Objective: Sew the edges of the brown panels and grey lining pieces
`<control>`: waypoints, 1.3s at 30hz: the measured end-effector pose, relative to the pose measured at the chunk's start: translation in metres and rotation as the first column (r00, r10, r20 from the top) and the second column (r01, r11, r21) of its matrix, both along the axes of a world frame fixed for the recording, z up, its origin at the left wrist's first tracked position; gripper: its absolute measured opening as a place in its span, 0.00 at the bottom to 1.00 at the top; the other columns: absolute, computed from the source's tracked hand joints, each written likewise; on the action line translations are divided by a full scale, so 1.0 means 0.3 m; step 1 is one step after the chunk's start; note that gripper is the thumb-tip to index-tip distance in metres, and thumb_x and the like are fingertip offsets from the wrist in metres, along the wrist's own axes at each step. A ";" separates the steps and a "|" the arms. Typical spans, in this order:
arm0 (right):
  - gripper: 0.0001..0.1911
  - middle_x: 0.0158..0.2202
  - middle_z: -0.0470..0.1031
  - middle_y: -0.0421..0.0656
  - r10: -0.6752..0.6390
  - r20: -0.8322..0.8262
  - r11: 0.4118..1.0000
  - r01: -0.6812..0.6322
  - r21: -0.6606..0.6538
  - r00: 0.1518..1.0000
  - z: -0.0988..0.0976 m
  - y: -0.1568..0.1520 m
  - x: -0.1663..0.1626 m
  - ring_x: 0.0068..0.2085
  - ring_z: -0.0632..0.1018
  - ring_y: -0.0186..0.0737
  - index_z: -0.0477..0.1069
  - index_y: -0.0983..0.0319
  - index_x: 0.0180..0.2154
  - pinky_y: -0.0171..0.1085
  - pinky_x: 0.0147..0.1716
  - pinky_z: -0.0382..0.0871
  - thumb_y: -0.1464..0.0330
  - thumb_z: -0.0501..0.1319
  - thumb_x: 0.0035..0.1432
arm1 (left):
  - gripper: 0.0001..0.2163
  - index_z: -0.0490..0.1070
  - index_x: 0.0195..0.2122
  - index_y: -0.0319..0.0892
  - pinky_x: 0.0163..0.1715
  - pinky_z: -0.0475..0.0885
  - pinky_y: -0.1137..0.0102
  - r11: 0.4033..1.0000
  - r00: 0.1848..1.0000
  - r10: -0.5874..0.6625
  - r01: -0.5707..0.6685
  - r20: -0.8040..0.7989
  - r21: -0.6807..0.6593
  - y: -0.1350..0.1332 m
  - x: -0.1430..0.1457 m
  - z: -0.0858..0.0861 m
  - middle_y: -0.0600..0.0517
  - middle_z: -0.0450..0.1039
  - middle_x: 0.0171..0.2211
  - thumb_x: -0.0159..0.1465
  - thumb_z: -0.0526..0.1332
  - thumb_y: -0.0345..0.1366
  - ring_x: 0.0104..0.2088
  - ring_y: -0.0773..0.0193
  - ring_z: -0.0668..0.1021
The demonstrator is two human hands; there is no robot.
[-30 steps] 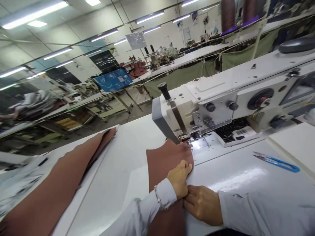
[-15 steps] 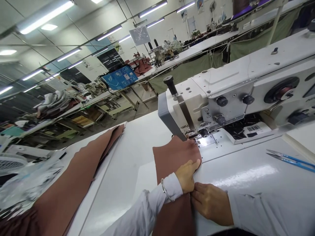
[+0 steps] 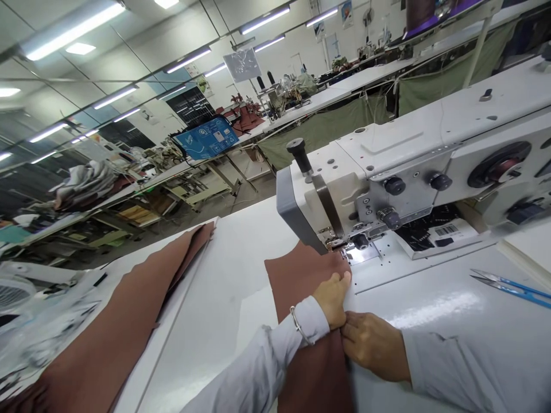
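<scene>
Presently held: brown fabric, gripped by left hand, fingers curled.
Its edge: pinched by right hand, fingers narrow.

Ceiling strip lights lit; long white worktables; green drapes beneath.

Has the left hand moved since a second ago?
Yes: the left hand has edged forward along the brown fabric, closer to the presser foot.
</scene>
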State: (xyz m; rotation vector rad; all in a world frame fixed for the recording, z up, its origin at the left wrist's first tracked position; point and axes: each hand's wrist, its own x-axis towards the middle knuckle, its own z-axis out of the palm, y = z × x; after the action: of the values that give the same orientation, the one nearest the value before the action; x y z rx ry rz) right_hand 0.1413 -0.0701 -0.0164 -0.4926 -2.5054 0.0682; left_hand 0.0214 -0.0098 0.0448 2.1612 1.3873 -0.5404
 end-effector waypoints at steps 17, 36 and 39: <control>0.15 0.24 0.66 0.44 -0.039 -0.051 0.999 0.039 -0.001 0.998 -0.029 0.103 0.042 0.27 0.67 0.37 0.64 0.65 0.21 0.35 0.26 0.60 0.82 0.48 0.55 | 0.25 0.60 0.50 0.34 0.42 0.69 0.64 0.995 0.999 0.036 -0.037 0.010 0.096 0.067 0.042 0.045 0.39 0.65 0.44 0.49 0.57 0.28 0.42 0.52 0.72; 0.15 0.38 0.70 0.54 -0.199 0.000 0.978 0.198 0.071 0.980 -0.026 0.054 0.040 0.42 0.70 0.47 0.68 0.74 0.40 0.46 0.47 0.64 0.80 0.48 0.53 | 0.18 0.63 0.43 0.40 0.32 0.68 0.71 0.999 0.993 -0.030 0.034 0.118 -0.037 0.054 0.005 0.066 0.49 0.72 0.34 0.50 0.55 0.26 0.35 0.59 0.74; 0.16 0.39 0.70 0.56 -0.193 0.074 0.977 0.184 0.112 0.978 -0.026 0.089 0.041 0.43 0.70 0.49 0.68 0.76 0.41 0.48 0.46 0.65 0.79 0.48 0.52 | 0.13 0.64 0.40 0.41 0.35 0.68 0.71 1.000 0.993 -0.020 0.021 0.116 -0.001 0.086 0.020 0.065 0.48 0.73 0.37 0.52 0.52 0.26 0.38 0.60 0.74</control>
State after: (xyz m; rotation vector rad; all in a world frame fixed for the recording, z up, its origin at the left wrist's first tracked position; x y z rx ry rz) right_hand 0.1534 -0.0434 -0.0241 -0.6996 -2.5148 -0.1597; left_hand 0.0275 0.0160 0.0643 2.1714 1.3031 -0.4161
